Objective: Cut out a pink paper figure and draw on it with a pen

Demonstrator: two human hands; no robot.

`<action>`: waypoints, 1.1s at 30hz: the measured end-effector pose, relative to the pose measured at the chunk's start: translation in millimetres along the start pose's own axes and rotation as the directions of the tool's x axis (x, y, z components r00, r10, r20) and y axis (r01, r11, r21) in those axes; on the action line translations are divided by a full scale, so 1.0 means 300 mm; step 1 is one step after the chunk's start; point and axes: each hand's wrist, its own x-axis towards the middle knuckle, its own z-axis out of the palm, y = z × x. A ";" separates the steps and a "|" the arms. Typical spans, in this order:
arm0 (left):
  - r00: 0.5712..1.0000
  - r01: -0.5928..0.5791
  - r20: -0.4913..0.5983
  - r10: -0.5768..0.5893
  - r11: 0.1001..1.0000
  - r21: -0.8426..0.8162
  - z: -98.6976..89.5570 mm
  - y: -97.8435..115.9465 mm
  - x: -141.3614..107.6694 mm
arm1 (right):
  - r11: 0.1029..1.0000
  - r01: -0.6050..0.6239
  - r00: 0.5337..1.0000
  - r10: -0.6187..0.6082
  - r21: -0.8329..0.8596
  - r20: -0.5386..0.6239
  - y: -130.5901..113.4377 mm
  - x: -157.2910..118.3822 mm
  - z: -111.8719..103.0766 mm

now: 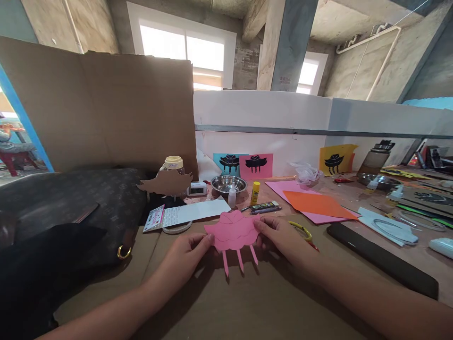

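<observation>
Brown cardboard sheet (198,311): under my forearms at six o'clock, probably there to spare the table.
Left hand (193,248): at eight o'clock, closed in a pinch, thumb over the left edge of a scalloped pink paper cutout (231,231) with three thin pointed strips; its fingers are mostly hidden.
Right hand (279,233): at three o'clock, likewise pinched, thumb and forefinger on the right edge.
Pink cutout: between my hands, at the centre of this dial, strips pointing to six; I seem to grip opposite edges so the limp paper lies spread before me.
Long dark phone-like slab (382,259): at four o'clock, outside my right forearm.
Yellow loop handle (302,230): at three, partly hidden, perhaps scissors left within reach.
White dotted sheet (198,211): at ten, overlapping a clear tape roll (177,229).
Yellow glue stick (255,192): upright at one, probably for easy picking up.
Flat orange paper sheet (318,205): at two, stacked on a larger pink sheet (283,188).
Shiny steel bowl (220,188): at twelve, behind a small white dropper bottle (231,196).
Turquoise card (226,161) and pink card (256,166): upright at twelve against the white partition (260,111), perhaps so their black motifs face me.
</observation>
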 end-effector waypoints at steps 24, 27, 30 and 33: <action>0.802 -0.593 0.449 0.394 0.435 0.678 0.066 -0.010 -0.120 | 0.485 0.392 0.917 -0.275 -0.782 0.289 0.099 -0.072 -0.171; 0.786 -0.608 0.453 0.420 0.398 0.687 0.077 -0.005 -0.133 | 0.437 0.400 0.908 -0.308 -0.805 0.284 0.122 -0.035 -0.167; 0.781 -0.611 0.455 0.427 0.375 0.697 0.083 0.003 -0.138 | 0.406 0.384 0.908 -0.328 -0.829 0.260 0.127 -0.010 -0.171; 0.778 -0.618 0.469 0.418 0.376 0.690 0.082 0.013 -0.139 | 0.380 0.384 0.901 -0.353 -0.841 0.252 0.126 -0.002 -0.172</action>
